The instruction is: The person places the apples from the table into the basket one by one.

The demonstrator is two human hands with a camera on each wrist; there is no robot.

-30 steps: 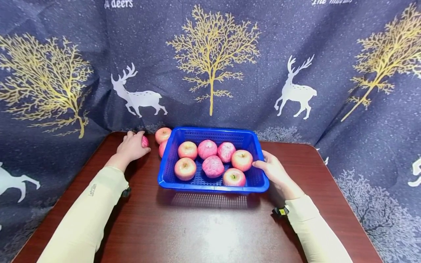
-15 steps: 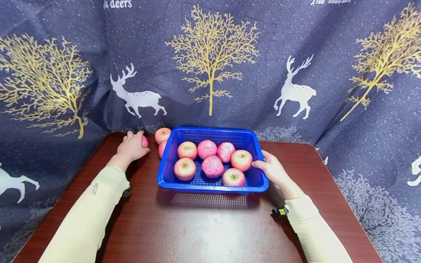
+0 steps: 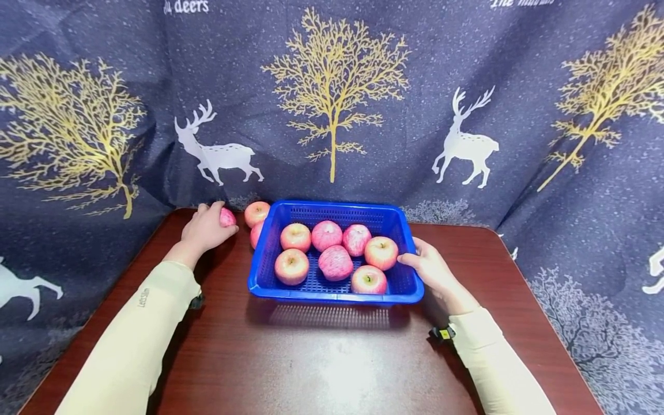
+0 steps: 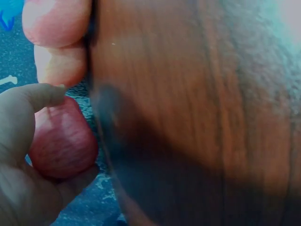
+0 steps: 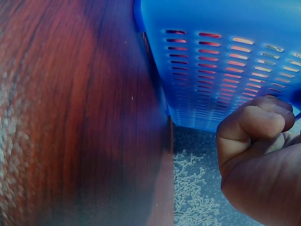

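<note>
A red apple [image 3: 227, 217] is in my left hand [image 3: 204, 228] at the back left corner of the table. The left wrist view shows thumb and fingers round the sides of this apple [image 4: 63, 141]. A blue plastic basket [image 3: 337, 297] with slotted walls stands at the middle back. Several apples sit in it, such as a yellowish-red apple [image 3: 291, 267] and a redder apple [image 3: 335, 263]. My right hand [image 3: 434, 270] grips the basket's right side, thumb over the rim. In the right wrist view its curled fingers [image 5: 263, 120] lie against the slotted wall [image 5: 197, 101].
Between the left hand and the basket lie two more apples, one at the back [image 3: 256, 214] and a redder one [image 3: 256, 234] partly hidden by the basket's rim. A dark blue cloth [image 3: 363, 161] with trees and deer hangs right behind the brown table [image 3: 233, 357].
My left hand has shifted slightly back and left, and more of the red apple shows beside its fingers. The right hand and the basket stay in place.
</note>
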